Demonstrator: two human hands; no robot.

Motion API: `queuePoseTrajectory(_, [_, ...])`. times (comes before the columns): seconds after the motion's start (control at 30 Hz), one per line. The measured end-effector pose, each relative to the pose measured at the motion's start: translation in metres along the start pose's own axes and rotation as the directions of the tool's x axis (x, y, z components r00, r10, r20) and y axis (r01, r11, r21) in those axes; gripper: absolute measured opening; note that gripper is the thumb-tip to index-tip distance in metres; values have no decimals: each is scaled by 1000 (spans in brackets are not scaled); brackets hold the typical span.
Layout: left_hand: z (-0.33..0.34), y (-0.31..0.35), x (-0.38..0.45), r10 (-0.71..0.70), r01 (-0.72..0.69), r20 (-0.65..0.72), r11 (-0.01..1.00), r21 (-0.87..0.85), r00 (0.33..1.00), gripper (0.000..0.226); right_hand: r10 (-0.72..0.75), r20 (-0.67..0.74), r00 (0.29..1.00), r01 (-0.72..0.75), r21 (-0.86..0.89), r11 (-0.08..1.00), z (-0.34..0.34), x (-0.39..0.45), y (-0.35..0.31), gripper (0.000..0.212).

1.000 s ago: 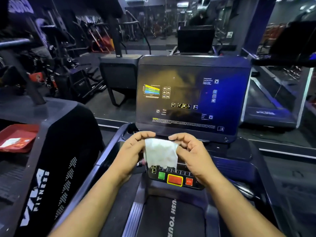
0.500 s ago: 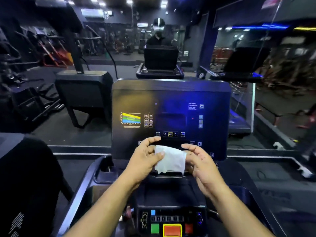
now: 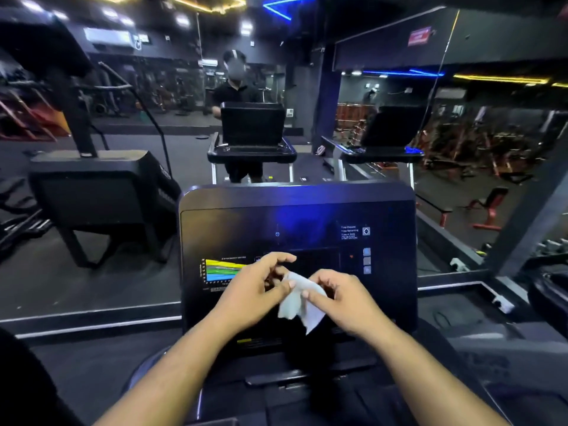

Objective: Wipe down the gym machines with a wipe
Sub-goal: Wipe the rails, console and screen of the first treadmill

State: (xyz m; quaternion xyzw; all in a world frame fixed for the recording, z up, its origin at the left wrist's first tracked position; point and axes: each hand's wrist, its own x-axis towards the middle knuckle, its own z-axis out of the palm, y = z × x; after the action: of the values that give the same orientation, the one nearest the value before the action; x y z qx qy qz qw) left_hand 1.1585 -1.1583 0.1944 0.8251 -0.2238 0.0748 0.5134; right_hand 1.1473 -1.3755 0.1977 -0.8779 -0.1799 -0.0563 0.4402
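A white wipe (image 3: 299,302) hangs crumpled between my two hands in front of the treadmill's dark console screen (image 3: 307,229). My left hand (image 3: 255,290) pinches the wipe's upper left edge with thumb and fingers. My right hand (image 3: 341,299) pinches its upper right part, fingers curled over it. Both hands hover just before the lower middle of the screen, near a coloured chart (image 3: 224,269). The wipe does not visibly touch the screen.
A large wall mirror (image 3: 307,87) stands ahead and shows a person behind a treadmill (image 3: 252,133). Another black machine (image 3: 98,192) stands at the left. A second treadmill's edge (image 3: 550,290) is at the right. Benches and weights lie beyond at the right.
The view tilted upward, so the button panel dropped out of sight. My hands rose in front of the screen and the flat wipe is now bunched and drooping between them.
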Motion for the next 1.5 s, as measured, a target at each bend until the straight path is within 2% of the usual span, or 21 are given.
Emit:
queuePoseTrajectory(0.07, [-7, -3, 14, 99, -77, -94, 973, 216, 991, 34, -11, -70, 997, 8, -53, 999, -17, 18, 0, 7])
queuePoseTrajectory(0.17, [-20, -11, 36, 293, -155, -166, 815, 558, 942, 44, 11, -270, 963, -8, 12, 1000, -53, 47, -2, 16])
queuePoseTrajectory(0.23, [-24, -13, 48, 311, -108, -192, 737, 668, 931, 53, 2, -489, 872, -7, -8, 1000, -78, 68, -1, 15])
queuePoseTrajectory(0.3, [-24, -14, 60, 304, -58, -192, 654, 755, 933, 65, -35, -669, 742, -20, -75, 997, -96, 90, 6, 10])
queuePoseTrajectory(0.37, [-25, -14, 69, 267, -17, -160, 557, 830, 950, 79, -82, -749, 658, -47, -149, 988, -96, 111, 17, 27])
queuePoseTrajectory(0.4, [-25, -15, 75, 225, 11, -150, 521, 853, 963, 86, -88, -750, 655, -44, -154, 987, -90, 121, 21, 34])
queuePoseTrajectory(0.47, [-24, -20, 82, 142, 64, -146, 468, 881, 979, 95, -131, -665, 735, -34, -229, 973, -62, 136, 27, 43])
queuePoseTrajectory(0.57, [-23, -32, 84, 141, 85, -157, 414, 906, 977, 98, -317, -304, 899, 141, -485, 863, -3, 146, 25, 61])
queuePoseTrajectory(0.63, [-25, -40, 83, 172, 60, -142, 411, 910, 975, 96, -399, -61, 915, 298, -565, 769, 22, 148, 18, 75])
queuePoseTrajectory(0.7, [-29, -47, 83, 208, 35, -127, 396, 917, 970, 95, -478, 58, 877, 391, -666, 635, 25, 152, 19, 81])
queuePoseTrajectory(0.77, [-29, -49, 85, 234, 29, -125, 375, 927, 964, 96, -472, 65, 879, 352, -756, 551, 5, 155, 35, 93])
queuePoseTrajectory(0.8, [-28, -49, 85, 239, 33, -128, 364, 931, 962, 97, -423, 38, 905, 293, -777, 557, -11, 157, 46, 102])
queuePoseTrajectory(0.87, [-25, -49, 86, 239, 46, -134, 343, 938, 962, 100, -323, -112, 940, 121, -774, 622, -50, 154, 71, 114])
queuePoseTrajectory(0.97, [-19, -49, 87, 221, 79, -158, 331, 940, 962, 103, -142, -417, 898, -172, -628, 759, -104, 138, 103, 117])
queuePoseTrajectory(1.07, [-13, -49, 89, 222, 101, -182, 333, 938, 958, 105, 45, -517, 855, -341, -494, 800, -112, 133, 102, 124])
queuePoseTrajectory(1.13, [-12, -50, 90, 233, 104, -191, 338, 935, 954, 105, 40, -465, 884, -307, -515, 801, -90, 136, 86, 128])
queuePoseTrajectory(1.23, [-13, -51, 90, 238, 105, -194, 340, 935, 952, 103, -126, -211, 969, -46, -658, 752, -48, 140, 56, 130])
queuePoseTrajectory(1.3, [-15, -52, 89, 242, 100, -191, 344, 934, 951, 101, -262, -53, 964, 143, -726, 673, -38, 140, 52, 127])
queuePoseTrajectory(1.37, [-18, -53, 89, 242, 88, -181, 351, 932, 953, 99, -357, 1, 934, 223, -782, 582, -52, 141, 65, 121])
queuePoseTrajectory(1.43, [-20, -51, 89, 241, 79, -172, 352, 933, 955, 98, -319, -113, 941, 105, -798, 594, -80, 139, 89, 120])
queuePoseTrajectory(1.5, [-20, -51, 88, 235, 82, -171, 345, 935, 957, 98, -156, -324, 933, -131, -711, 691, -110, 133, 110, 121])
